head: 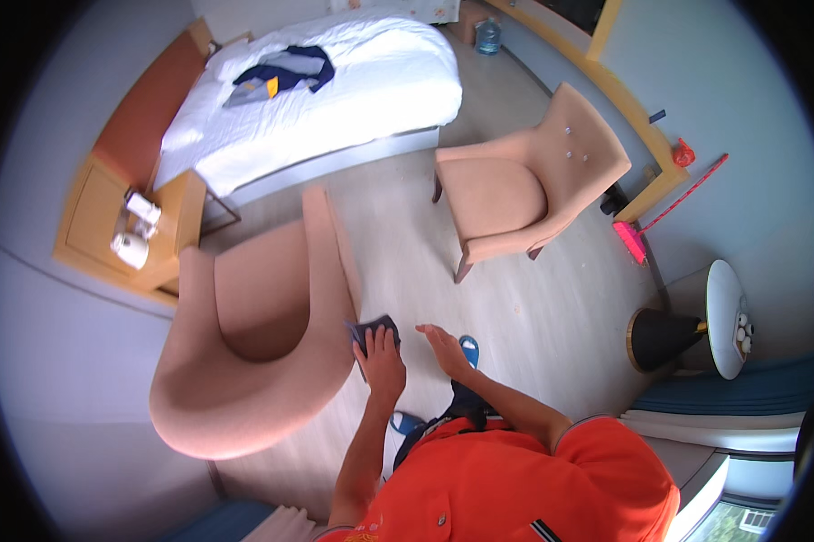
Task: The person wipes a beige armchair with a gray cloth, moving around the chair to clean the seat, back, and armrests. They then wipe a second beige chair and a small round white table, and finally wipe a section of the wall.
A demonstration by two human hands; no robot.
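My left hand (pixel 382 362) is shut on a dark folded cloth (pixel 376 330), close beside the outer side of a pinkish-tan upholstered armchair (pixel 265 400). Whether the cloth touches the chair cannot be told. Just to the right, my right hand (pixel 442 347) is held over the floor with nothing in it, its fingers stretched towards the left. A second tan upholstered chair (pixel 495 203) with buttons on its backrest stands ahead and to the right.
Ahead is a bed (pixel 380 81) with a dark and grey garment (pixel 285 74) on it. A wooden desk (pixel 190 196) with a white kettle (pixel 130 249) stands left. At right are a pink broom (pixel 630 242) and a round white table (pixel 721 325) with cups.
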